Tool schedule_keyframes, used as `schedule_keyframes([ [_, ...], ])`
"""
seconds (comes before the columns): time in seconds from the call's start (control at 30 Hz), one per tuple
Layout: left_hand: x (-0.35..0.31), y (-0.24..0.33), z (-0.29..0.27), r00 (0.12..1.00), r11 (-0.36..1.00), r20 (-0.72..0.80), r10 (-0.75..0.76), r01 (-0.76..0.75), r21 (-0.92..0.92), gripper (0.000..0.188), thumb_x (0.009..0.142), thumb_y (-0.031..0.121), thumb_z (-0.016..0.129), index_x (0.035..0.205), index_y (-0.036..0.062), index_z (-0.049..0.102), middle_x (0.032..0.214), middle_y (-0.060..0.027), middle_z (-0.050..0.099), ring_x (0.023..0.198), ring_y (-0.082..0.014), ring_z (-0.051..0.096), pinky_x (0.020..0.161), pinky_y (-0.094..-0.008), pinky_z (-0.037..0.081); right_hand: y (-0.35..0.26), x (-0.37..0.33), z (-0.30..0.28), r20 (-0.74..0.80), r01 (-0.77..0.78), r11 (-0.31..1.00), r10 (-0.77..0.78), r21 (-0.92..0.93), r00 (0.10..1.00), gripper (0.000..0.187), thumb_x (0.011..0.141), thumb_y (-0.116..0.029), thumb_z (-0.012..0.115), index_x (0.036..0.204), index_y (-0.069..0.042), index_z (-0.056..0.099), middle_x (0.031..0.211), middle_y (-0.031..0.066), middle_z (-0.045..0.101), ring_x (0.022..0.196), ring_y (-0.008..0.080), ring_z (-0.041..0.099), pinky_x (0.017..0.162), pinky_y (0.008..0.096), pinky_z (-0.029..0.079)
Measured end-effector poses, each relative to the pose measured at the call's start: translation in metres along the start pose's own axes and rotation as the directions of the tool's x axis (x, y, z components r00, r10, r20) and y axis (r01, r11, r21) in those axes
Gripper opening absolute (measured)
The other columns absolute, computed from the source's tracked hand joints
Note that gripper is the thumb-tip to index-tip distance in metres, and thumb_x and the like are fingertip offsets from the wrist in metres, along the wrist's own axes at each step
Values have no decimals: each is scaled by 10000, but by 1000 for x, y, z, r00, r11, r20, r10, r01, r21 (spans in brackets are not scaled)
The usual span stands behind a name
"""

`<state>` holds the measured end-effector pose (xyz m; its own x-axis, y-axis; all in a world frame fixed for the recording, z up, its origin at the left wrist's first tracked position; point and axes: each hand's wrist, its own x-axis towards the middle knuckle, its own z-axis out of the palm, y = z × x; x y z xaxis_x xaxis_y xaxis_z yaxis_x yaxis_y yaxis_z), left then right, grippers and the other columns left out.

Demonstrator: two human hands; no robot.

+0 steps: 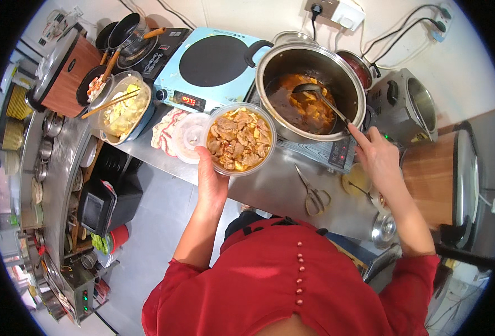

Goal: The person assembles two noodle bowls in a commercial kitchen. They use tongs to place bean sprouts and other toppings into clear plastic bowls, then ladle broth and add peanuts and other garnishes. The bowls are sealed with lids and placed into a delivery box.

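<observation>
My left hand [211, 182] is closed on the near side of a clear round plastic container [239, 140], filled with sliced meat in an orange-brown sauce. Its thumb lies along the container's left wall. In my right hand [376, 154] is the handle of a ladle [316, 93], whose bowl dips into a large steel pot [270, 53]. Dark reddish-brown broth [303, 120] with yellowish pieces partly fills the pot. The held container is just left of the pot. A translucent round lid [189, 138] lies beside it, on the counter near a patterned cloth [166, 130].
Scissors [315, 196] lie on the steel counter [253, 196] nearest me. A light-blue induction cooker [174, 73] stands left of the pot. Further left, chopsticks [111, 103] rest across a container of pale chopped food [125, 115]. A wood-patterned cooker [429, 173] stands at the right.
</observation>
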<state>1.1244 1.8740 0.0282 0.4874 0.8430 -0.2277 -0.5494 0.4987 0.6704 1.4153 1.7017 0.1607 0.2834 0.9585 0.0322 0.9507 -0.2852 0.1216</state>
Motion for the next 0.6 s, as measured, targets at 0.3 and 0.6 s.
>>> schedule_keyframes([
  [0.3, -28, -27, -14, 989, 979, 58, -134, 123, 162, 898, 917, 708, 363, 1520, 53, 248, 1559, -92, 310, 1431, -254, 302, 1186, -427, 231, -54, -116, 90, 59, -59, 713, 24, 699, 998, 158, 881, -188, 648, 973, -62, 668, 867, 125, 652, 813, 296, 656, 683, 355, 539],
  [0.6, -43, -75, -12, 842, 877, 245, -480, 451, 168, 921, 909, 731, 301, 1523, 49, 223, 1563, -106, 295, 1430, -270, 299, 1181, -428, 246, 11, -185, 233, 557, -200, -520, 765, 831, 323, 275, 925, -307, 674, 1006, -60, 584, 725, 28, 613, 521, 105, 565, 437, 241, 442],
])
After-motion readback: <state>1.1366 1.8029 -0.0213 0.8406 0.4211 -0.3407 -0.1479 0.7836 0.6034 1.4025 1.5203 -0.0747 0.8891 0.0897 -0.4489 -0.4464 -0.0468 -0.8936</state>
